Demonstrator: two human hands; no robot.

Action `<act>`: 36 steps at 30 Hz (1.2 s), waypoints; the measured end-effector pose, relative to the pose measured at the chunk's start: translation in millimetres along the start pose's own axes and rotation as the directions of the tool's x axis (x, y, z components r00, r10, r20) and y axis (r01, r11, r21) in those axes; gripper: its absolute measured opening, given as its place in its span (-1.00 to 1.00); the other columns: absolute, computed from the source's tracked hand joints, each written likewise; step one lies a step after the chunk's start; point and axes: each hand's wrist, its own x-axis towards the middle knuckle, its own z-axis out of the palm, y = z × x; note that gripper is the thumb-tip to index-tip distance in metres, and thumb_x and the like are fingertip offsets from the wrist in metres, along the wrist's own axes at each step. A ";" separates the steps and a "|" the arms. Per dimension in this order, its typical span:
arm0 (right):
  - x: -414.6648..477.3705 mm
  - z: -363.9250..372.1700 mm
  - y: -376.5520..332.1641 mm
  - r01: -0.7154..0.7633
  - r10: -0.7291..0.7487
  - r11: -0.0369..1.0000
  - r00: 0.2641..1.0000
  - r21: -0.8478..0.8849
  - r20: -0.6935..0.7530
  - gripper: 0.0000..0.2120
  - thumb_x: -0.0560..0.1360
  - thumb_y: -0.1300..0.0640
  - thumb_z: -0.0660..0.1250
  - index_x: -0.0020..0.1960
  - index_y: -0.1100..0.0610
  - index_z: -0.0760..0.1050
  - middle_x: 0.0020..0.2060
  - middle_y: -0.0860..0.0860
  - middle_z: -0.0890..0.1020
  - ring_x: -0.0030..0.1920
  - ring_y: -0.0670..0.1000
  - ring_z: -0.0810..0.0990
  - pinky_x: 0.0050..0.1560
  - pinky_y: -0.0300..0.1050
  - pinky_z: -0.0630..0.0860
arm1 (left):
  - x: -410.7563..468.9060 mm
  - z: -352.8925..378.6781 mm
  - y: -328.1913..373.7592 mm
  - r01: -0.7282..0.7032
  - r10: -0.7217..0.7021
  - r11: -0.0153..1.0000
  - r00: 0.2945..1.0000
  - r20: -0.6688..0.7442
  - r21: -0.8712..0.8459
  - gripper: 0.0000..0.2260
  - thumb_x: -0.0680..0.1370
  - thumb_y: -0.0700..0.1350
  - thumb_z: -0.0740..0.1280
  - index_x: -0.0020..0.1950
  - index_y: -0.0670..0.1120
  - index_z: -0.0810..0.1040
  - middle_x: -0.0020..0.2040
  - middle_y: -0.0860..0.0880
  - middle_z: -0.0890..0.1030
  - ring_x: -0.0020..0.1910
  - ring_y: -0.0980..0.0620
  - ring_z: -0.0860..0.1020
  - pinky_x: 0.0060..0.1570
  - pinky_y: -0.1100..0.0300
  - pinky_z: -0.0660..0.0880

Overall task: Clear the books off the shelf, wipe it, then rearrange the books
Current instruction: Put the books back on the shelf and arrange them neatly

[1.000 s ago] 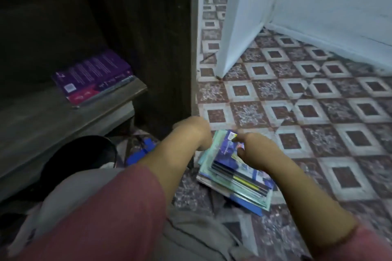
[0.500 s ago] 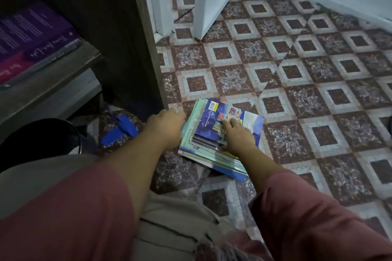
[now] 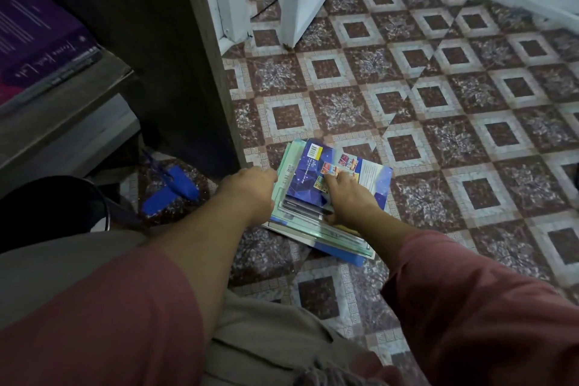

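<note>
Books lie in a stack [image 3: 329, 233] on the floor [image 3: 438, 110]. My left hand [image 3: 250, 189] grips its left edge; my right hand [image 3: 347, 197] clasps the top blue book [image 3: 305, 178].

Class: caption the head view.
Left hand and right hand hold a stack of books on the tiled floor beside the shelf.

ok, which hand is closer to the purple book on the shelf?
Left. The left hand grips the stack of books at its left edge, the side toward the purple book; the right hand lies on top, farther right.
</note>
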 end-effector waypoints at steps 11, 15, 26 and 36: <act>-6.4 11.3 -45.6 -0.127 0.145 0.956 0.988 -0.266 0.050 -0.30 0.61 0.26 0.21 0.55 0.28 -0.19 0.46 0.47 0.02 0.38 0.54 0.20 0.13 0.26 0.53 | -10.1 -0.6 -6.7 0.009 -0.009 1.000 1.000 -0.001 -0.021 -0.66 0.56 -0.05 0.27 0.34 0.02 0.37 0.25 -0.02 0.47 0.17 -0.08 0.49 0.09 0.01 0.49; -10.2 10.1 -43.0 -0.114 0.128 0.960 0.991 -0.256 0.039 -0.31 0.59 0.26 0.20 0.55 0.22 -0.16 0.46 0.45 0.03 0.38 0.51 0.23 0.08 0.25 0.56 | -11.3 -0.4 -9.2 0.011 -0.012 0.999 1.000 -0.004 -0.037 -0.66 0.57 -0.06 0.26 0.34 0.02 0.36 0.23 -0.03 0.48 0.14 -0.08 0.50 0.02 0.03 0.50; -10.6 -12.9 -16.5 -0.053 0.035 0.992 0.988 -0.118 -0.150 -0.58 0.58 0.10 0.15 0.41 0.10 0.17 0.07 0.10 0.57 -0.03 0.17 0.59 -0.29 -0.06 0.40 | -10.5 -2.3 -5.9 -0.014 0.010 0.995 0.999 -0.039 -0.096 -0.64 0.56 -0.07 0.27 0.35 0.03 0.35 0.19 -0.03 0.51 0.06 -0.09 0.53 -0.11 0.08 0.48; -57.4 -101.1 -46.5 -0.269 0.255 0.963 0.904 0.006 -0.342 -0.78 0.57 0.21 0.15 0.20 0.07 0.37 0.07 0.06 0.58 0.08 0.16 0.56 0.12 0.05 0.39 | -33.8 -25.8 12.0 -0.122 0.070 0.984 0.934 -0.349 -0.131 -0.18 0.49 -0.20 0.37 0.57 0.02 -0.09 0.33 -0.07 0.35 0.27 -0.10 0.40 0.11 0.01 0.48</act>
